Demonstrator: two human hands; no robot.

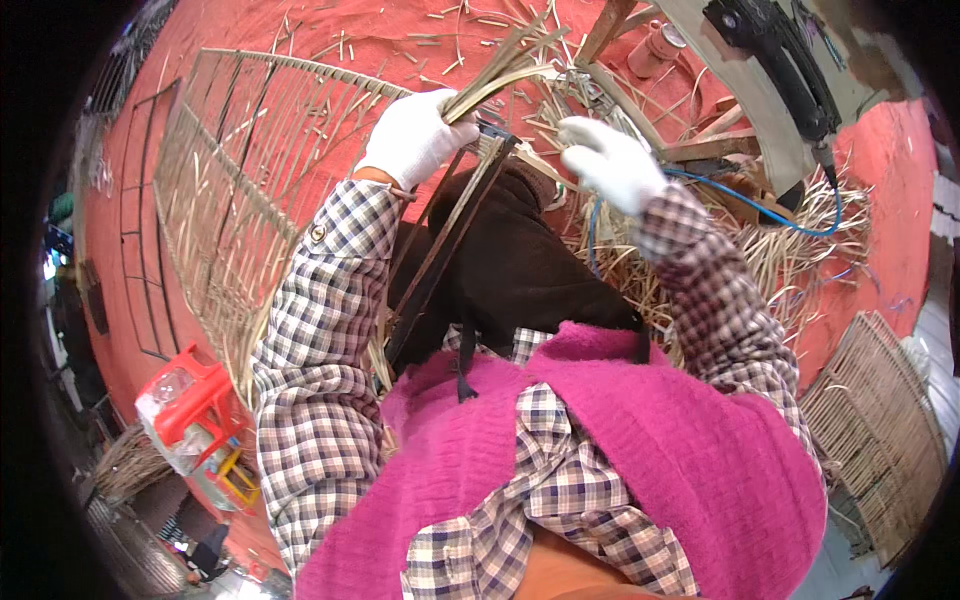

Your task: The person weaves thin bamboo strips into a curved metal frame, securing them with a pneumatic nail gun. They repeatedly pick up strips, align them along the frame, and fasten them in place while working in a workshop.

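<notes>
My left hand [420, 138], in a white glove, is closed around pale, flat cane-like strips [500, 78] whose loose ends fan out up and to the right. Just below it, the corner of a dark narrow-barred frame [455, 225] leans against my lap. My right hand [612, 165], also gloved in white, is slightly blurred to the right of the frame's top. Its fingers are apart and I see nothing held in them. A woven lattice panel [235, 170] with a bound edge stretches out left of my left arm.
A black handheld tool [775, 65] with a blue hose [765, 208] lies at upper right, near a red can [655, 50]. Loose strips [800, 235] pile up on the red floor [375, 35]. At left stands a red plastic stool [195, 400]; another slatted panel [880, 430] leans at far right.
</notes>
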